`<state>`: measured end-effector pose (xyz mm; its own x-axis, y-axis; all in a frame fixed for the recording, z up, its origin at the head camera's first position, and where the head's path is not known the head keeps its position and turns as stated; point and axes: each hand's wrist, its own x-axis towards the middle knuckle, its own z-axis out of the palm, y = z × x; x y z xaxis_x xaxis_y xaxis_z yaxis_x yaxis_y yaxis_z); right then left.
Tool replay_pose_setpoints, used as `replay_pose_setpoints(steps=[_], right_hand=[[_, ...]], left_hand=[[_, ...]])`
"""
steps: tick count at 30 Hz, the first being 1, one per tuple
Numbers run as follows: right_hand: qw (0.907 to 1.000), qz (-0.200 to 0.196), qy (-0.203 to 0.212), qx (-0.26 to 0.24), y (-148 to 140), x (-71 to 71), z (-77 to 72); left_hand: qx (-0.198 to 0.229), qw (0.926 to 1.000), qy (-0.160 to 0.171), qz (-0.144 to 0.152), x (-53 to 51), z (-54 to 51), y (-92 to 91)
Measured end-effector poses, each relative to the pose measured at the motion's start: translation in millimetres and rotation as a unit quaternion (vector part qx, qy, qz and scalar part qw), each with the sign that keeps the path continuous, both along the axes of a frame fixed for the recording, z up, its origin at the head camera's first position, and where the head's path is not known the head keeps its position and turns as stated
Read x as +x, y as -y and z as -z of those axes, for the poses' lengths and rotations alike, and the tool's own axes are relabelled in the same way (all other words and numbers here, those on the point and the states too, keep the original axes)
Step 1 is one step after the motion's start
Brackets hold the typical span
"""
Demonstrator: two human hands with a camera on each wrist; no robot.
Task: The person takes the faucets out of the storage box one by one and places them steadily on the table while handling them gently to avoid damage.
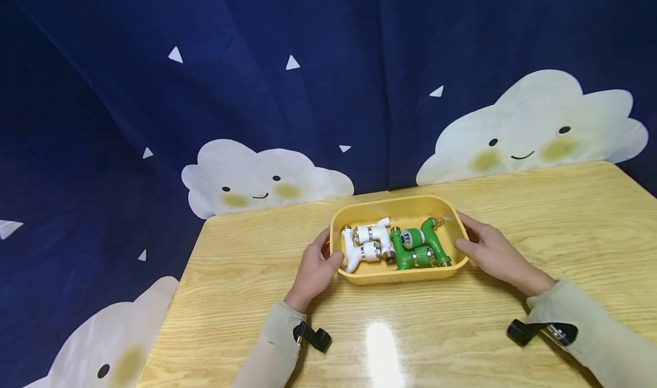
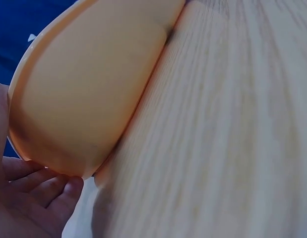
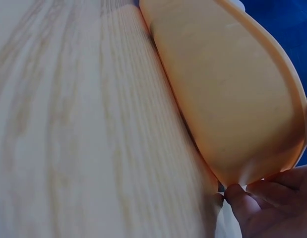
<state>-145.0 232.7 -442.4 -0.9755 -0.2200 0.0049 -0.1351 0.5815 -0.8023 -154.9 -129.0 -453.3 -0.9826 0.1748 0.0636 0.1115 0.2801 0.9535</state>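
A yellow plastic basin [image 1: 397, 278] is at the far side of the table, its base at or very near the wood. Inside lie two white taps [image 1: 352, 250] on the left and two green taps [image 1: 434, 242] on the right, with metal-coloured fittings. My left hand [image 1: 314, 268] grips the basin's left end, thumb over the rim and fingers along the outer wall. The right hand [image 1: 491, 252] holds the opposite end likewise. In the left wrist view, the fingertips [image 2: 74, 186] reach low on the wall; the right wrist view shows fingertips [image 3: 234, 192] near the base.
The light wood table [image 1: 246, 319] reaches its back edge just behind the basin. Beyond hangs a dark blue curtain [image 1: 328, 80] with cloud and triangle prints. Black wrist straps with small devices sit on the left sleeve [image 1: 274, 342] and right sleeve [image 1: 595, 325].
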Motion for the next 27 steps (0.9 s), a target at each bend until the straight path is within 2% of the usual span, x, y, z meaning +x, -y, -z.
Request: replay_pose_setpoints(steps=[6, 13, 20, 27], right_hand=[[0.9999, 0.006, -0.001, 0.014, -0.2, -1.1, 1.3], [0.9999, 0.0, 0.011, 0.0, -2.7, -2.1, 1.2], [0.9997, 0.002, -0.013, 0.02, -4.6, -0.1, 1.9], [0.9996, -0.004, -0.023, 0.016, -3.4, -0.4, 0.7]], left_hand=[[0.005, 1.0, -0.003, -0.006, 0.5, 0.3, 0.3], [-0.003, 1.0, -0.003, -0.006, 2.1, 1.4, -0.1], [-0.046, 0.9988, -0.009, 0.012, 2.1, -1.6, 1.3], [-0.076, 0.9969, -0.018, 0.009, 5.1, -4.6, 3.0]])
